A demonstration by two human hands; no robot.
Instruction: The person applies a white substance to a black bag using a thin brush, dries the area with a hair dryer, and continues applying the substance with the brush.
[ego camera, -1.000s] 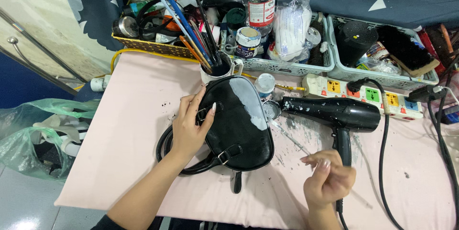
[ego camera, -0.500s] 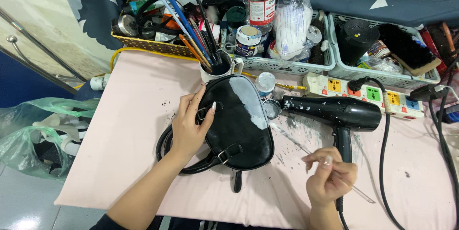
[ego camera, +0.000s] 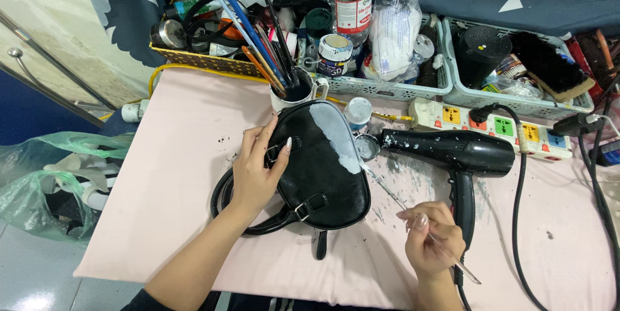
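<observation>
A small black leather bag (ego camera: 323,169) lies flat on the pale pink table cover (ego camera: 174,149), with a whitish painted patch on its upper right side. My left hand (ego camera: 255,169) rests on the bag's left edge, fingers spread over it. My right hand (ego camera: 429,240) is to the right of the bag and pinches a thin clear-handled brush (ego camera: 400,204) whose tip points up-left toward a small open paint pot (ego camera: 367,147). A black hair dryer (ego camera: 452,153) lies just beyond my right hand.
A mug of brushes (ego camera: 294,91) stands behind the bag. Baskets full of bottles, jars and brushes (ego camera: 387,33) line the back. A power strip (ego camera: 491,124) with cables sits at the right. A green plastic bag (ego camera: 51,182) lies on the floor at the left.
My right hand has shifted slightly and turned the brush, its tip now nearer the paint pot. My left hand and the bag have stayed put.
</observation>
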